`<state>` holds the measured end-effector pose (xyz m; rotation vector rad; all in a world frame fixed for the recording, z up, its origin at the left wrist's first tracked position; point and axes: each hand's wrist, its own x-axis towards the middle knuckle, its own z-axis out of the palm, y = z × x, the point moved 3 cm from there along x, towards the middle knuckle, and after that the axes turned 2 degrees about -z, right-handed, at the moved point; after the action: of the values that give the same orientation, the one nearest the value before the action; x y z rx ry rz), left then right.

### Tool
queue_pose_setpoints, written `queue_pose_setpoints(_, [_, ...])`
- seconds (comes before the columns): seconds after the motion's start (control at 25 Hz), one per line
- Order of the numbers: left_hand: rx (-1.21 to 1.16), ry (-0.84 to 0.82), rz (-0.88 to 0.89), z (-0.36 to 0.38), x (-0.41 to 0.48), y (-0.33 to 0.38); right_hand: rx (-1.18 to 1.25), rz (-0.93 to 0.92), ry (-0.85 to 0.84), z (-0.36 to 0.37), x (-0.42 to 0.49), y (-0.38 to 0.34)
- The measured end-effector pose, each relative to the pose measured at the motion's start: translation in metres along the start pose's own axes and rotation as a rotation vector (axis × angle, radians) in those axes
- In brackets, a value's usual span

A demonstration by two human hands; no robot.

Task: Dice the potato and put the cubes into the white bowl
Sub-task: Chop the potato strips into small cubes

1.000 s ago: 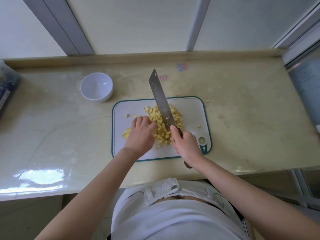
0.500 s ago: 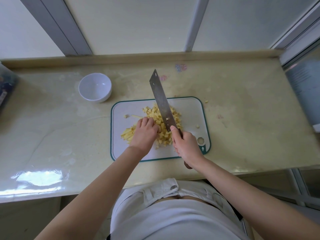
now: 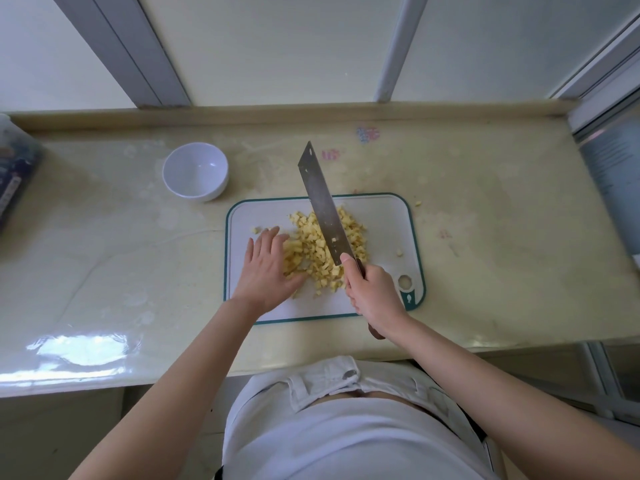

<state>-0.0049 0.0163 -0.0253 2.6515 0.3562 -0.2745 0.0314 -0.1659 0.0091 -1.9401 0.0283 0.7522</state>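
Observation:
A pile of yellow potato cubes (image 3: 313, 251) lies in the middle of a white cutting board (image 3: 381, 220) with a teal rim. My right hand (image 3: 372, 296) grips the handle of a long cleaver (image 3: 322, 202), whose blade lies across the pile and points away from me. My left hand (image 3: 268, 268) is spread flat on the board, its fingers against the pile's left side. The white bowl (image 3: 195, 171) stands empty on the counter, up and left of the board.
Stray potato bits lie on the board's right part (image 3: 399, 252) and on the counter beyond its far right corner (image 3: 418, 203). A dark packet (image 3: 14, 178) sits at the counter's left edge. A grey appliance (image 3: 613, 181) borders the right side.
My left hand has opened from a curled grip on the potato strips to a flat palm beside the pile. The cleaver has stayed over the cubes.

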Motion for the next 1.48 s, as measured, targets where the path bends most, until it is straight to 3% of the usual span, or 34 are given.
queue_pose_setpoints(0.08, [0.114,-0.190,0.011,0.003,0.014,-0.005,-0.004,0.007,0.000,0.001,0.000,0.001])
queue_pose_setpoints(0.16, [0.239,-0.272,0.059,0.007,0.021,-0.010,-0.006,0.009,0.000,0.001,0.000,0.001])
queue_pose_setpoints(0.48, [0.306,-0.167,0.082,0.004,0.008,-0.019,-0.002,0.022,-0.025,0.006,0.001,0.004])
queue_pose_setpoints(0.6, [0.110,-0.173,0.007,0.004,-0.001,-0.022,-0.041,0.032,-0.057,0.012,0.000,0.006])
queue_pose_setpoints(0.72, [-0.191,-0.039,-0.155,0.006,-0.014,-0.025,-0.125,0.019,-0.091,0.018,-0.001,0.007])
queue_pose_setpoints(0.96, [-0.249,-0.014,-0.195,0.018,-0.020,-0.021,-0.214,0.011,-0.113,0.024,-0.004,0.010])
queue_pose_setpoints(1.2, [0.276,-0.084,-0.067,0.016,-0.008,-0.013,-0.302,-0.032,-0.092,0.027,-0.004,0.002])
queue_pose_setpoints(1.36, [0.318,-0.117,0.000,0.016,0.002,-0.013,-0.345,-0.012,-0.115,0.030,-0.004,-0.001])
queue_pose_setpoints(1.48, [0.358,-0.036,0.079,0.021,0.001,-0.016,-0.343,-0.007,-0.144,0.027,-0.001,-0.005])
